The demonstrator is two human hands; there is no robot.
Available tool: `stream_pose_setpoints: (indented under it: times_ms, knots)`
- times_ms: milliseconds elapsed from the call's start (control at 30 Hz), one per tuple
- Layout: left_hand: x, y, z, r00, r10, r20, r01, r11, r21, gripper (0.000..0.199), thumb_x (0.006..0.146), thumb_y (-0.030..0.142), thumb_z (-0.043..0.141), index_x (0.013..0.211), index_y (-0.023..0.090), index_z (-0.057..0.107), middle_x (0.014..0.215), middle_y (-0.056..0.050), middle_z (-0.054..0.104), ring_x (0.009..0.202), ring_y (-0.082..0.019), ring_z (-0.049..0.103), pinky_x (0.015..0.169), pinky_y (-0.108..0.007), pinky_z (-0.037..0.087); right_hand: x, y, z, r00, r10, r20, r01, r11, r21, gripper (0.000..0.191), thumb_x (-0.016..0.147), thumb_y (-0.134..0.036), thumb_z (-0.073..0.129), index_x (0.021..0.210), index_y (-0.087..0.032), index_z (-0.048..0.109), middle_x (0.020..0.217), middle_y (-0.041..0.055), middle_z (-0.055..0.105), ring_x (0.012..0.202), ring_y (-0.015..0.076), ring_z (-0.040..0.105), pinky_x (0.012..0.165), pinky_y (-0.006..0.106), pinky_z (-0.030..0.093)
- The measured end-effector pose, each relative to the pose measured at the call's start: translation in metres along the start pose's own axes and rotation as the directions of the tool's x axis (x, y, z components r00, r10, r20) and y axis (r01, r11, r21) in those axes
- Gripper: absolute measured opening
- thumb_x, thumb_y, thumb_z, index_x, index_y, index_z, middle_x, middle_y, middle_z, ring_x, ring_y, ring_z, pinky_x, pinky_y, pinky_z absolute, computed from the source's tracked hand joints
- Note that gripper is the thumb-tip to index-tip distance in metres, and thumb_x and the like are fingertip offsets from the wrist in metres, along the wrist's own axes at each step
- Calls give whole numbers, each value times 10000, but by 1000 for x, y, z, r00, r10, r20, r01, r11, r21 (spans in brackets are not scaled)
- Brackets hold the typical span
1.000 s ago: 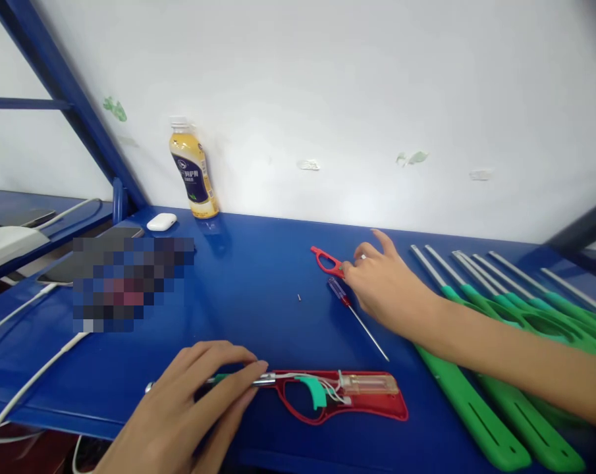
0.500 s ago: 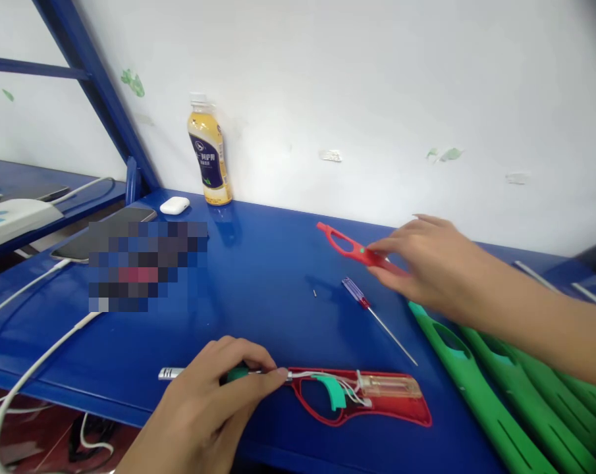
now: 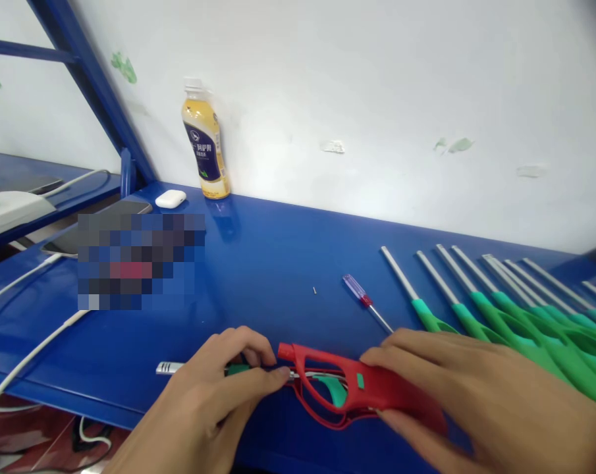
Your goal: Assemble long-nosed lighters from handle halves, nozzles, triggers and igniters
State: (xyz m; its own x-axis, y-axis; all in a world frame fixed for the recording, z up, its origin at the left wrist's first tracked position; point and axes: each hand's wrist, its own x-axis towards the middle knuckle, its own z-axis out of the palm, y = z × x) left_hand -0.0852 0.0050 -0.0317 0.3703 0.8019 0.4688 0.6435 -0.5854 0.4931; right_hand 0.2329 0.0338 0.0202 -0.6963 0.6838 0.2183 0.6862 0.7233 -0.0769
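My left hand pinches the barrel of a lighter, whose metal tip sticks out to the left. The lower red casing half lies at the table's front, mostly covered, with a teal trigger and white wires showing. My right hand grips the upper red casing half over it. The two halves are slightly offset, with a gap at the left end. The fuel tank inside is hidden. Beyond my right hand lies a small screwdriver, its tip hidden, and a tiny screw.
Several green long-nosed lighters lie in a row at right. A yellow drink bottle stands by the wall, beside a white earbud case. A phone, white cables and a blurred-out patch are at left.
My right hand has brought the upper red casing half down and toward me, from above the table onto the lower half. It now covers the tank and most wires. My left hand keeps its pinch.
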Motion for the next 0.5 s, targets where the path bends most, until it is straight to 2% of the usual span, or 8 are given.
stream_pose_setpoints:
  times_ms: [133, 267, 367, 500]
  knots:
    - [3, 4, -2, 999, 6, -41, -5, 1000, 17, 339, 1134, 146, 532, 1171, 366, 787, 1130, 49, 739, 885, -54, 757, 774, -130, 564, -6, 7, 0, 996, -69, -50, 67, 997, -38, 247, 1124, -241, 454, 1218, -321, 668, 1022, -27, 796, 786, 214, 792, 634, 401, 568]
    - [11, 11, -6, 993, -72, -90, 79, 994, 77, 153, 1146, 372, 612, 1044, 345, 722, 917, 102, 782, 750, -70, 789, 681, -114, 587, -11, 9, 2, 990, -101, -94, 96, 994, -53, 373, 1217, -385, 310, 1283, -317, 671, 1069, 2, 830, 809, 221, 810, 632, 407, 574]
    - [13, 11, -7, 987, -111, -118, 126, 985, 122, 246, 1145, 576, 594, 1102, 353, 690, 898, 117, 806, 738, -83, 811, 665, -117, 610, -11, 7, 4, 981, -130, -142, 119, 990, -82, 382, 1216, -383, 305, 1270, -308, 676, 1068, 27, 840, 817, 235, 811, 632, 403, 578]
    - [13, 11, -6, 993, -49, -111, 66, 986, 155, 292, 1164, 601, 557, 1264, 377, 715, 939, 113, 823, 804, -62, 831, 770, -85, 615, -9, 3, 7, 979, -134, -153, 120, 988, -97, 420, 1221, -363, 271, 1255, -308, 686, 1059, 29, 834, 803, 232, 804, 649, 416, 577]
